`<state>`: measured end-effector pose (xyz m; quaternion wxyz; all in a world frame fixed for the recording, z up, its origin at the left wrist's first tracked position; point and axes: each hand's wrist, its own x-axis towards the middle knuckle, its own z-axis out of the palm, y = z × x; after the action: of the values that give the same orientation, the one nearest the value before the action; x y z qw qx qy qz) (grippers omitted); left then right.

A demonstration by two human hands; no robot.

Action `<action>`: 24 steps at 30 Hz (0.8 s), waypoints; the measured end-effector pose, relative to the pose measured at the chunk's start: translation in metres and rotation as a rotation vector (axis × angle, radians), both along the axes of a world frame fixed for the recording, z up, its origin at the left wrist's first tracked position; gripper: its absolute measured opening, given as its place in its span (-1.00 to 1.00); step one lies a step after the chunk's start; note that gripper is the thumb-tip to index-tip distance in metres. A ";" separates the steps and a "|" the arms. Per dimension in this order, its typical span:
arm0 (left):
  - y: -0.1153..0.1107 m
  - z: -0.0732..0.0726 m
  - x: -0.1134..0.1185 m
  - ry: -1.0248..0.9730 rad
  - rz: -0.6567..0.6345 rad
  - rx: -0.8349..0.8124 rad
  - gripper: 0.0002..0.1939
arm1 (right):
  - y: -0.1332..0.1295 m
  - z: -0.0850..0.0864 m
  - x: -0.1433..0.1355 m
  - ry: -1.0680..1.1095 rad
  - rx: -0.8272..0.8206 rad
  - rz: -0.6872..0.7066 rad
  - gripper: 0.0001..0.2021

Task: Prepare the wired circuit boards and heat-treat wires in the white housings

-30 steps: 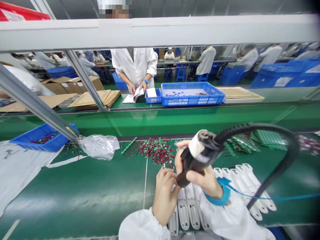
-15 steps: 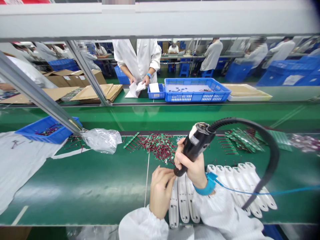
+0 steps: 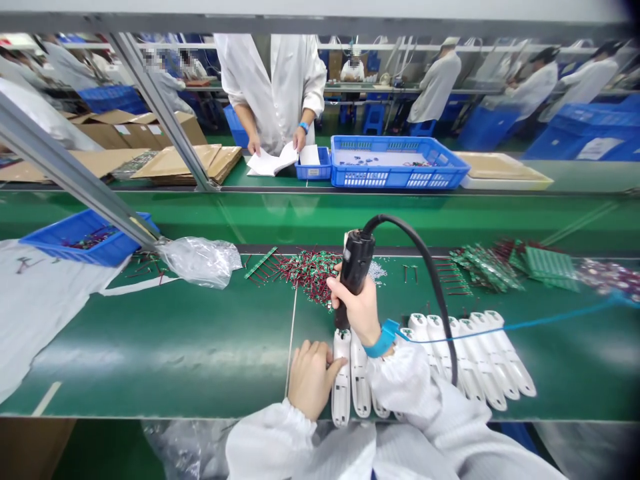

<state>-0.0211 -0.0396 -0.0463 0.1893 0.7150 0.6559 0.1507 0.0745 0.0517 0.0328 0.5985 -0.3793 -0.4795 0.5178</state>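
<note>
Driver [image 3: 356,263] black, cylindrical, corded; housing [image 3: 341,387] white, long, narrow.

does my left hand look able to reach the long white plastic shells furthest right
Probably not directly: the white right sleeve and curved black cable cross between the left hand and those shells.

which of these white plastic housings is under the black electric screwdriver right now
The leftmost housing, the only one the left hand touches; the right hand holds the black electric screwdriver at its far end.
</note>
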 end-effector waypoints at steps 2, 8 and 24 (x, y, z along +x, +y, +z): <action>0.001 0.001 0.000 0.000 -0.004 0.001 -0.72 | 0.001 0.002 0.001 0.000 0.010 -0.028 -0.69; 0.002 0.000 -0.001 0.016 -0.014 0.015 -0.73 | 0.006 0.003 0.004 -0.001 0.019 -0.054 -0.69; 0.003 0.007 0.000 0.051 -0.039 -0.031 -0.71 | 0.005 -0.007 0.000 -0.002 0.008 -0.027 -0.71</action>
<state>-0.0206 -0.0365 -0.0390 0.1864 0.7283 0.6486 0.1187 0.0747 0.0563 0.0259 0.6066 -0.3836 -0.4769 0.5074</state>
